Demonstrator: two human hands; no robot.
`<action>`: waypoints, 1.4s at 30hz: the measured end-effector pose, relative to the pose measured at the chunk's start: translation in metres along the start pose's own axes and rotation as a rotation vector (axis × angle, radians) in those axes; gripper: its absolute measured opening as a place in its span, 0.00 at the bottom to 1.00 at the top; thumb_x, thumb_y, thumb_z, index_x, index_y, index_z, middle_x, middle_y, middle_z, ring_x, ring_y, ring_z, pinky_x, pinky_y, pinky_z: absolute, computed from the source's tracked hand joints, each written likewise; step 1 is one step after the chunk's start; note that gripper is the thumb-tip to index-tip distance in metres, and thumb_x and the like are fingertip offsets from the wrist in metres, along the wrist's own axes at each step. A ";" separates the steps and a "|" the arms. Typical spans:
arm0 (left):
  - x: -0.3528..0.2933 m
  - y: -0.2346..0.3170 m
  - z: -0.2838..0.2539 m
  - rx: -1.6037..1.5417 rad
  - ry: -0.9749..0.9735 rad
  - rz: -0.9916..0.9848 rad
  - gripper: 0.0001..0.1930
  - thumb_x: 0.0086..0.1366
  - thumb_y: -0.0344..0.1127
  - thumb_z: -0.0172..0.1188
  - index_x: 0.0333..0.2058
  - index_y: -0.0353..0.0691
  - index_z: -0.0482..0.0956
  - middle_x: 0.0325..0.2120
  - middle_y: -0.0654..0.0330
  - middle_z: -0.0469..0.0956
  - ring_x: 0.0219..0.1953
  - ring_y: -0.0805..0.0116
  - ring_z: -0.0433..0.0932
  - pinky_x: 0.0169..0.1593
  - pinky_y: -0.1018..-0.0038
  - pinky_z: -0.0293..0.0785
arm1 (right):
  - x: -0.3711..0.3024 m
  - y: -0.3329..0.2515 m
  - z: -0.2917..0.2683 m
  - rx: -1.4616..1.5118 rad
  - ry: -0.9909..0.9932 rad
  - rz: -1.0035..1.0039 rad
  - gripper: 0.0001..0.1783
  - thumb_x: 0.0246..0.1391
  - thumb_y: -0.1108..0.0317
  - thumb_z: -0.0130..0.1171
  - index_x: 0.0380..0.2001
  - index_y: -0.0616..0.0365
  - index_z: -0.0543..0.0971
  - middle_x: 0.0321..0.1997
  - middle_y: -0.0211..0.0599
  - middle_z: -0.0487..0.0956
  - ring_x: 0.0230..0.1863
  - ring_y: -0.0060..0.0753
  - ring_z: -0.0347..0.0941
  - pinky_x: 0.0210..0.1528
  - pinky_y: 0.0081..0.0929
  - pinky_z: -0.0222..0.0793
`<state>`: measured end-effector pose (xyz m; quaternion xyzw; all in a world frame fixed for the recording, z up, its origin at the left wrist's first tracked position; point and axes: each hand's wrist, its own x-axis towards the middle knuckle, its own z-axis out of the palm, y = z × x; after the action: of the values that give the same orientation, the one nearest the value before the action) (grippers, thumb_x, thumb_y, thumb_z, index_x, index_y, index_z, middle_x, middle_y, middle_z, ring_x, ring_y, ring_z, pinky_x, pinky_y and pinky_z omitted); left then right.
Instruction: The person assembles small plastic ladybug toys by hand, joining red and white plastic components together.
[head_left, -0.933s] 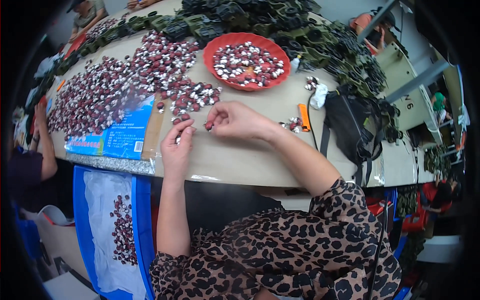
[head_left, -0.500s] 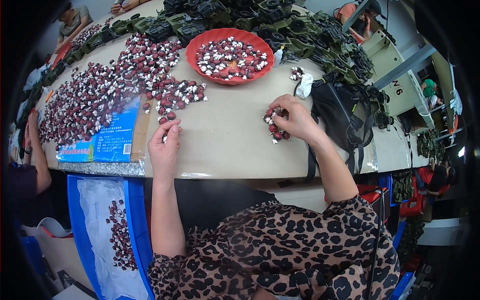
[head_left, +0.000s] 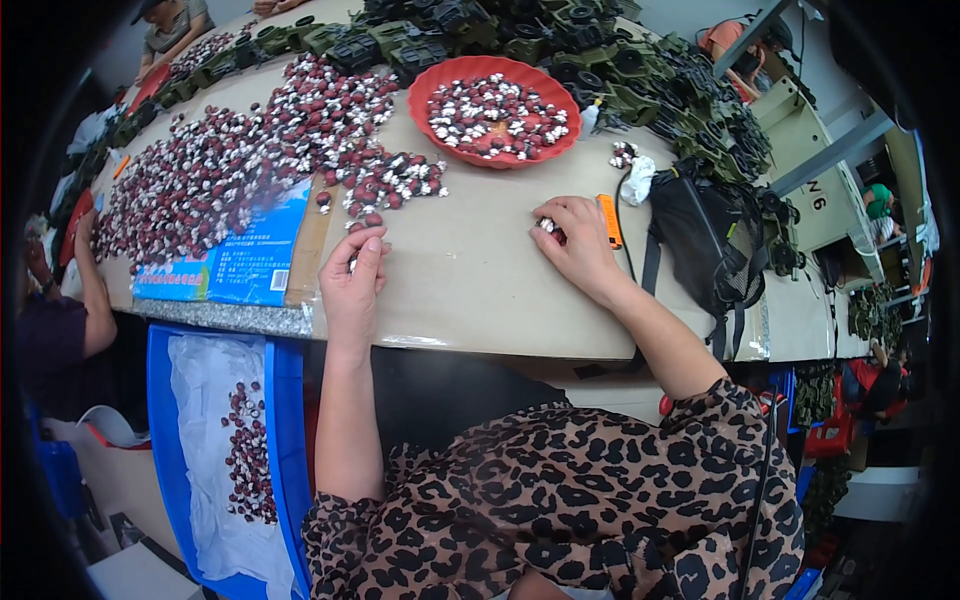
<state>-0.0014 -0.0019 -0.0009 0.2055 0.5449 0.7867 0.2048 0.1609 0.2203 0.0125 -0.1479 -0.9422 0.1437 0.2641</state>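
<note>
Little red-and-white piece [head_left: 353, 263] is pinched in the left grip [head_left: 352, 282], mostly hidden. Right grip [head_left: 582, 242] curls over a few loose bits [head_left: 547, 226], blocking the view, so can't tell if it's clamped. Orange gadget [head_left: 612, 224] sits just beside it, black bag [head_left: 705, 245] further right. Big pile [head_left: 200, 185] left of the left grip, red bowl [head_left: 420, 106] on the counter [head_left: 460, 270] beyond both, dark green toy vehicles [head_left: 665, 105] past that.
</note>
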 end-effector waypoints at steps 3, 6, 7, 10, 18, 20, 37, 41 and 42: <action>0.001 0.003 -0.004 -0.162 0.046 0.023 0.10 0.60 0.33 0.51 0.36 0.34 0.73 0.23 0.64 0.71 0.19 0.84 0.62 0.20 0.88 0.55 | 0.019 0.004 0.010 0.025 -0.056 0.018 0.12 0.42 0.64 0.56 0.32 0.57 0.76 0.38 0.40 0.70 0.44 0.41 0.63 0.49 0.33 0.56; 0.003 0.004 -0.011 -0.271 0.090 0.061 0.13 0.62 0.38 0.47 0.35 0.33 0.72 0.22 0.63 0.71 0.20 0.81 0.64 0.19 0.85 0.58 | 0.035 -0.003 0.017 0.033 -0.102 0.077 0.14 0.43 0.63 0.57 0.33 0.58 0.75 0.39 0.41 0.70 0.44 0.42 0.63 0.49 0.33 0.55; 0.004 0.004 -0.013 -0.359 0.136 0.058 0.14 0.62 0.39 0.46 0.36 0.33 0.71 0.22 0.62 0.70 0.19 0.80 0.64 0.19 0.84 0.58 | 0.037 -0.009 0.015 -0.087 -0.100 0.035 0.15 0.43 0.62 0.57 0.34 0.58 0.75 0.40 0.41 0.69 0.45 0.42 0.62 0.50 0.33 0.54; 0.006 0.004 -0.015 -0.482 0.221 0.059 0.15 0.63 0.42 0.43 0.39 0.34 0.68 0.21 0.61 0.69 0.19 0.77 0.64 0.19 0.83 0.58 | 0.043 -0.040 0.010 -0.295 0.114 -0.231 0.14 0.42 0.62 0.57 0.34 0.57 0.74 0.40 0.41 0.70 0.44 0.41 0.64 0.48 0.32 0.57; 0.004 0.008 -0.011 -0.496 0.203 0.092 0.14 0.63 0.41 0.44 0.40 0.36 0.68 0.22 0.61 0.68 0.20 0.77 0.65 0.19 0.81 0.59 | 0.064 -0.127 0.070 0.256 -0.274 -0.142 0.12 0.43 0.65 0.56 0.33 0.56 0.73 0.33 0.38 0.72 0.40 0.41 0.68 0.39 0.34 0.64; 0.005 0.006 -0.012 -0.495 0.192 0.087 0.14 0.63 0.40 0.46 0.39 0.35 0.68 0.22 0.61 0.69 0.20 0.77 0.65 0.19 0.82 0.60 | 0.068 -0.125 0.076 0.213 -0.326 -0.184 0.15 0.42 0.66 0.56 0.36 0.54 0.72 0.34 0.39 0.72 0.38 0.42 0.68 0.38 0.35 0.64; 0.000 0.006 0.006 0.331 -0.069 0.233 0.10 0.55 0.25 0.54 0.37 0.34 0.74 0.29 0.62 0.69 0.33 0.76 0.68 0.39 0.83 0.64 | 0.057 -0.099 0.056 1.622 -0.582 0.689 0.10 0.53 0.67 0.51 0.35 0.62 0.69 0.30 0.36 0.74 0.32 0.24 0.74 0.33 0.17 0.73; -0.002 0.005 0.003 0.328 -0.057 0.194 0.09 0.57 0.26 0.53 0.38 0.33 0.73 0.32 0.61 0.72 0.35 0.77 0.69 0.40 0.83 0.65 | 0.056 -0.094 0.057 1.586 -0.608 0.683 0.13 0.55 0.62 0.47 0.34 0.63 0.68 0.30 0.39 0.74 0.31 0.27 0.74 0.30 0.18 0.73; -0.002 0.004 0.004 0.271 -0.040 0.124 0.09 0.57 0.26 0.52 0.38 0.33 0.73 0.32 0.61 0.72 0.35 0.77 0.70 0.40 0.83 0.65 | 0.055 -0.094 0.057 1.590 -0.606 0.686 0.13 0.55 0.62 0.47 0.34 0.63 0.68 0.30 0.39 0.74 0.31 0.27 0.74 0.30 0.18 0.73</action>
<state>0.0024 -0.0013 0.0037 0.2802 0.6282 0.7128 0.1369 0.0661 0.1432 0.0238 -0.1503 -0.4993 0.8529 -0.0276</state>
